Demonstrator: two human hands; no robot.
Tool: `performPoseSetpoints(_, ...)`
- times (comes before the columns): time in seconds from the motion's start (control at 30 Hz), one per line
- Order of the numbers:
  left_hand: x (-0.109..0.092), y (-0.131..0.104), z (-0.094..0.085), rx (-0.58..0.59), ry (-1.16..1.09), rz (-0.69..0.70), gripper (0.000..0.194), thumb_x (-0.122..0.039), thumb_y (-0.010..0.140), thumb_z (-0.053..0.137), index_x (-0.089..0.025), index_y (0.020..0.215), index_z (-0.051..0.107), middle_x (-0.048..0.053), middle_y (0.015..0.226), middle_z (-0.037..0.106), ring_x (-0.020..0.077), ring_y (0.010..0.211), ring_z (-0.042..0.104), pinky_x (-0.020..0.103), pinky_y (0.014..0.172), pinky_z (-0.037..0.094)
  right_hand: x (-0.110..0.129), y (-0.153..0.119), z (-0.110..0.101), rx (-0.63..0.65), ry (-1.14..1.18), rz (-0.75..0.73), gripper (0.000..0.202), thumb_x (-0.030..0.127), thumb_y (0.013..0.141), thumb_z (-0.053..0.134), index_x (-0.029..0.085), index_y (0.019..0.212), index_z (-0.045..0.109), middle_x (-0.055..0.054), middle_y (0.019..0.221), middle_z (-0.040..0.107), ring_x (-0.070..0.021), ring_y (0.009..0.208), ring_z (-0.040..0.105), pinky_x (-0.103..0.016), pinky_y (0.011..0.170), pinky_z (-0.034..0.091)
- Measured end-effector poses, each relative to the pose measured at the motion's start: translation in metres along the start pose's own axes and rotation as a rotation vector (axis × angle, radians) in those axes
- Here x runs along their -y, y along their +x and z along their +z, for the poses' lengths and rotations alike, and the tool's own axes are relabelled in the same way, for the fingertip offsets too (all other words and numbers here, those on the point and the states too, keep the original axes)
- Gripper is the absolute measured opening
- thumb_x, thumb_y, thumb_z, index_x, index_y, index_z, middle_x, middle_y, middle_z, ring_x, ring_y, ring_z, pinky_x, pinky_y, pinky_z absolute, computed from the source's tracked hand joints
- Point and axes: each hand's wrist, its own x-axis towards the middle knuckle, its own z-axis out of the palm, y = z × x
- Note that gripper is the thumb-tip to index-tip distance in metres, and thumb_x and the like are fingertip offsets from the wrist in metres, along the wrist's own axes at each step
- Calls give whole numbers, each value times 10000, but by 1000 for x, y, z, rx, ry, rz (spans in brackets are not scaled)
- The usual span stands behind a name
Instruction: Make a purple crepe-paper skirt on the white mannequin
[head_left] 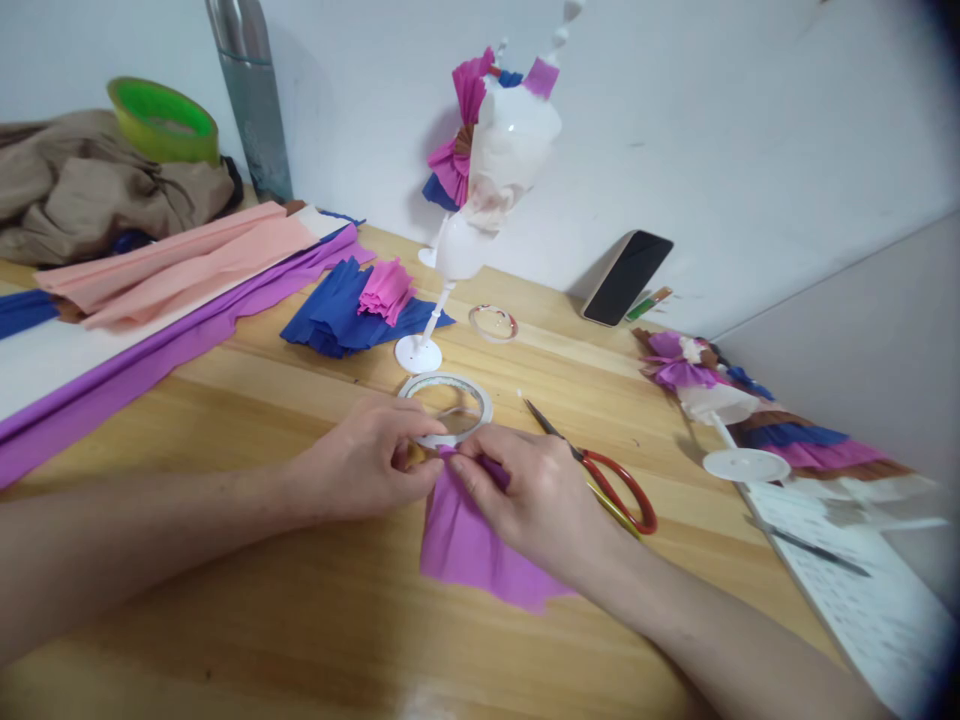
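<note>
A piece of purple crepe paper (474, 550) hangs from my fingers over the table, its top edge gathered. My right hand (532, 490) pinches that edge between thumb and fingers. On the other side my left hand (367, 450) is closed, thumb and index finger meeting at the same gathered edge. Just behind the fingertips lies a roll of white tape (484, 400), partly covered by them. Scissors with red handles (619, 490) lie beside my right hand, blades pointing away to the left. A yellow-green stick-like thing shows partly under them.
A white plastic goblet-like figure (459, 250) stands behind the tape. Folded blue crepe paper (330, 315) and long purple strips (187, 355) lie left. A phone (628, 278) leans on the wall. Right are a decorated figure lying down (746, 463) and a pen (821, 552) on paper.
</note>
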Motion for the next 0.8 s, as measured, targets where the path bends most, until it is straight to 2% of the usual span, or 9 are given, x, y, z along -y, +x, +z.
performPoseSetpoints(0.17, 0, -2, 1, -26, 21, 9, 147, -92, 760, 558, -137, 627, 604, -42, 548, 488, 63, 494, 447, 189, 469, 329, 2, -1, 1, -7, -9, -56, 199, 179, 903, 521, 165, 716, 589, -13, 604, 616, -112, 491, 527, -223, 507, 380)
performPoseSetpoints(0.4, -3, -1, -1, -14, 65, -10, 160, -100, 760, 550, -158, 611, 553, -53, 545, 452, 69, 507, 416, 191, 472, 300, 3, -1, 0, -1, 5, -57, 190, 167, 901, 526, 168, 720, 584, -20, 608, 618, -116, 499, 540, -222, 514, 386)
performPoseSetpoints(0.8, -3, 2, -2, -13, 105, -10, 326, -83, 783, 558, -158, 517, 384, -58, 514, 365, 72, 525, 360, 228, 520, 253, 4, -2, 5, 24, 15, -58, 188, 174, 914, 525, 164, 739, 593, -34, 649, 652, -129, 545, 591, -230, 541, 418)
